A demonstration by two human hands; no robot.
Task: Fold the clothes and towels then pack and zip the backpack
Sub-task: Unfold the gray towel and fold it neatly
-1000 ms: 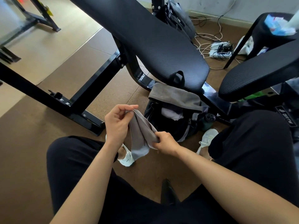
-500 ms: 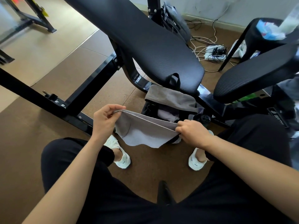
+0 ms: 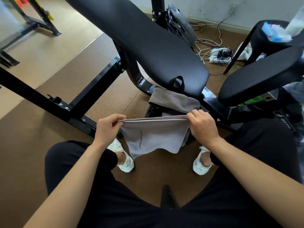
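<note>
Two hands are holding one light grey towel (image 3: 153,135) stretched out above the floor, between the person's knees. Left hand (image 3: 107,127) is pinching the upper left corner with curled fingers; right hand (image 3: 203,127) is pinching the upper right corner the same way. Top edge is running taut between them and showing doubled layers; lower edge is hanging loose and uneven.

Black backpack (image 3: 148,111) is sitting on the floor just behind the towel, and the towel is hiding most of it. A darker grey towel (image 3: 174,100) is lying across its top. A pale bit of fabric is showing in the opening below that; what it is cannot be told. Carry loop (image 3: 178,81) is standing up against the end of the black bench pad (image 3: 148,41).

Bench pad is overhanging the backpack from behind, and its black frame (image 3: 92,99) is running across the floor on the left. A second black pad (image 3: 259,76) is sitting to the right. White shoes (image 3: 126,163) are planted on either side below the towel. Farther back, a grey bag (image 3: 179,25) is leaning at the upright post, a power strip (image 3: 220,54) is lying among tangled cables, and a black stool (image 3: 256,37) is carrying plastic bags.
</note>
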